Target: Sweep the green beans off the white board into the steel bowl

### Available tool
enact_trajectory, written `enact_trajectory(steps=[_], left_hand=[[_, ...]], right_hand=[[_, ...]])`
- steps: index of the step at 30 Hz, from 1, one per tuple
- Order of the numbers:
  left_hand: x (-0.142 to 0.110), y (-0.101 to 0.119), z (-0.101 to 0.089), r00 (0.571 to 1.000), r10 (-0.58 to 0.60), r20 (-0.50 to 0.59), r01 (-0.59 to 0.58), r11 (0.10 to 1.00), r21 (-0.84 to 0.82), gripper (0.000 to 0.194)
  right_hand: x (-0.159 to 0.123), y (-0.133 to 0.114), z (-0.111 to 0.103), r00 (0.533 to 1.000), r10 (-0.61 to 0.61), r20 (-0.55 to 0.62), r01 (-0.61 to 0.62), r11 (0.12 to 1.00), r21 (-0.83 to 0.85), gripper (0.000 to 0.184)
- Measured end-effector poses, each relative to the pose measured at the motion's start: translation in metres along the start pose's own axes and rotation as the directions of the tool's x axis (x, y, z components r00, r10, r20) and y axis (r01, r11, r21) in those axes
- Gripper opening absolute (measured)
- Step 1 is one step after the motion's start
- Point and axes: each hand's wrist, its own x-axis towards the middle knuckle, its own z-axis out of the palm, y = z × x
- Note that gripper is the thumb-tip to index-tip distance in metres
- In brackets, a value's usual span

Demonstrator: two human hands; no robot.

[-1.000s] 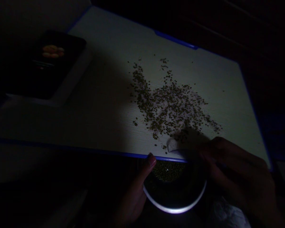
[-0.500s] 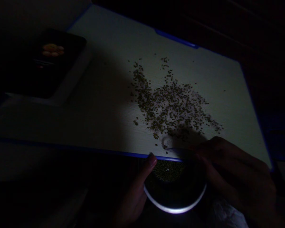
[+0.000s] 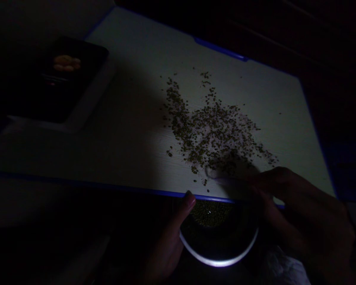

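Note:
Small greenish-brown seeds, like mung beans (image 3: 213,130), lie scattered over a white board with a blue edge (image 3: 142,166). My left hand (image 3: 173,233) grips the side of a round bowl with a bright rim (image 3: 219,263), its thumb up at the board's near edge. More of the seeds (image 3: 210,213) fill the bowl's bottom, just below that edge. Between the fingers of my right hand (image 3: 299,209) is a thin spoon (image 3: 225,179), dim and hard to make out. Its rounded tip touches or nearly touches the board at the near side of the seeds.
A dark box (image 3: 59,79) with a picture of round food on top stands at the board's left end. A blue handle-like strip (image 3: 221,49) runs along the far edge. Crumpled whitish cloth or plastic (image 3: 284,267) shows at lower right. The surroundings are very dark.
My right hand and the spoon have shifted slightly away from me and to the right, nearer the seeds. My left hand and the bowl have stayed put.

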Motion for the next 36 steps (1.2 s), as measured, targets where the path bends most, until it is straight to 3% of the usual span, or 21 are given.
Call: enact_trajectory(steps=[5, 9, 17, 30, 36], left_hand=[[-0.0009, 0.0008, 0.0018, 0.998, 0.001, -0.061, -0.001, 1.0, 0.0, 0.118], [-0.0016, -0.0008, -0.0001, 1.0, 0.023, 0.006, -0.023, 1.0, -0.003, 0.111], [-0.004, 0.0022, 0.0025, 1.0, 0.024, -0.007, -0.024, 0.999, 0.021, 0.113], [-0.0005, 0.0002, -0.0009, 1.0, 0.029, -0.004, -0.029, 1.0, -0.01, 0.101], [-0.0011, 0.0006, 0.0053, 0.999, 0.026, -0.028, -0.026, 0.999, -0.021, 0.105]], right_hand=[[0.0009, -0.002, 0.0053, 0.999, -0.044, 0.032, 0.041, 0.996, 0.073, 0.02], [-0.0005, 0.0004, 0.0046, 0.998, -0.054, 0.03, 0.052, 0.997, 0.064, 0.021], [-0.0074, 0.0024, 0.0006, 0.992, -0.114, 0.05, 0.111, 0.991, 0.071, 0.032], [-0.0024, 0.0024, 0.0092, 1.0, -0.007, 0.001, 0.007, 0.999, 0.039, 0.026], [-0.0051, 0.0021, 0.0036, 1.0, -0.015, 0.027, 0.014, 0.999, 0.037, 0.025]])
